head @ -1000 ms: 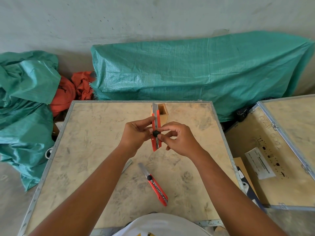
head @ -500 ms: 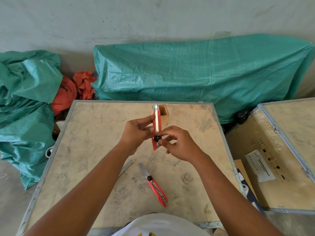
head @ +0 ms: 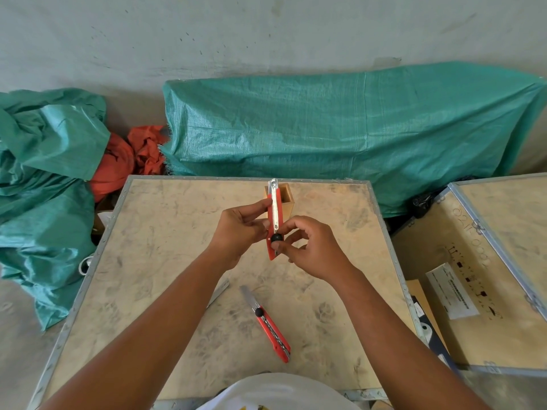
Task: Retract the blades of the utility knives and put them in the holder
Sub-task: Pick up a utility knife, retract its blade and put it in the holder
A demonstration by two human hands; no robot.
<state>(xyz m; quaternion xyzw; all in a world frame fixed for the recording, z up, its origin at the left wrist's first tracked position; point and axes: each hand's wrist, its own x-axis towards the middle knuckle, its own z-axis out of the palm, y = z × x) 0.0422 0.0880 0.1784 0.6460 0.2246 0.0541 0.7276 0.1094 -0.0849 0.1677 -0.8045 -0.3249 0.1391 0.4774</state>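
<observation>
I hold a red utility knife (head: 274, 211) upright above the wooden board (head: 165, 232). My left hand (head: 239, 232) pinches its red body from the left. My right hand (head: 310, 247) has thumb and forefinger on its black slider knob, low on the handle. Only a short metal tip shows at the knife's top. Just behind it stands a small open wooden holder (head: 286, 199), partly hidden by the knife. A second red utility knife (head: 270, 329) lies flat nearer to me, its blade extended toward the upper left. A third blade (head: 219, 291) pokes out from under my left forearm.
Green tarpaulin (head: 340, 137) covers a bulk behind the board; more green and orange sheeting (head: 53, 161) lies at the left. A second wooden crate (head: 479, 276) with a white label stands at the right, past a gap. The board has a metal edge all round.
The black slider has moved down the handle under my right fingers and the blade at the top has shortened. The knife on the board has not moved.
</observation>
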